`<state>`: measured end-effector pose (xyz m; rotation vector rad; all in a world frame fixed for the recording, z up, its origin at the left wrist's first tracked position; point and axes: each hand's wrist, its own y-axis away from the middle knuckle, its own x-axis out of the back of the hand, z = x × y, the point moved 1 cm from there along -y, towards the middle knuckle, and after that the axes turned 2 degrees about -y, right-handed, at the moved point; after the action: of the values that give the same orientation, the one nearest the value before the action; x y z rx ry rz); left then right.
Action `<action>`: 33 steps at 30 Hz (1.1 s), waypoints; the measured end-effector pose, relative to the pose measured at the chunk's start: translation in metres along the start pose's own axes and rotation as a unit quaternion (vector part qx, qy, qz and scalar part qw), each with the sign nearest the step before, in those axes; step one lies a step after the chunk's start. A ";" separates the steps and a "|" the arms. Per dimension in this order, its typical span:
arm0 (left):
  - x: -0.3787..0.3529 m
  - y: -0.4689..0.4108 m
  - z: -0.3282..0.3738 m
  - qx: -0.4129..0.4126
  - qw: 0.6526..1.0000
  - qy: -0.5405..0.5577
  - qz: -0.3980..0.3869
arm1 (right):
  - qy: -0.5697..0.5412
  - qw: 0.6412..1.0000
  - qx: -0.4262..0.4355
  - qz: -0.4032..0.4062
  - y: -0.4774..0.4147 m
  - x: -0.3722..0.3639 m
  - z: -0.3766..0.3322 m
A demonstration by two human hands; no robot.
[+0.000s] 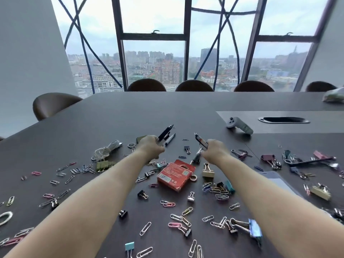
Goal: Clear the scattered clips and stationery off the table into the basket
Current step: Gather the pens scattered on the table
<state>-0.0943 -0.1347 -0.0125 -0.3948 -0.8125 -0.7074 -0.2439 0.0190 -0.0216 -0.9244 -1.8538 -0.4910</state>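
Nearest me, paper clips (145, 228) litter the table's (111, 112) near edge. My left hand (151, 146) grips black pens (164, 133); my right hand (214, 148) grips a small clip-like tool (201, 141). The red box's (174, 174) print is unreadable.

Beyond both hands the worktop (130, 108) lies bare up to the far edge, open room for a reach. Near the body, paper clips (145, 229) and binder clips (208, 171) litter the surface, with a red box (174, 176) between the forearms. A controller (239, 124) sits far right, a cable coil (106, 150) far left.
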 end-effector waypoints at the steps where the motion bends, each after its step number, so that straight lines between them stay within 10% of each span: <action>1: -0.002 -0.010 0.003 0.002 1.000 -0.010 0.007 | -0.001 1.000 -0.007 -0.001 -0.010 -0.003 0.000; 17: -0.046 -0.092 0.009 0.039 0.976 -0.213 0.010 | -0.085 0.992 -0.083 -0.032 -0.055 -0.025 0.013; 33: -0.037 -0.001 0.060 -0.038 0.995 0.070 -0.055 | -0.143 0.988 0.058 0.009 0.018 0.055 0.057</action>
<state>-0.1435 -0.0854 -0.0024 -0.3661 -0.6795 -0.8598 -0.2768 0.0896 0.0011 -0.9708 -2.1058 -0.2440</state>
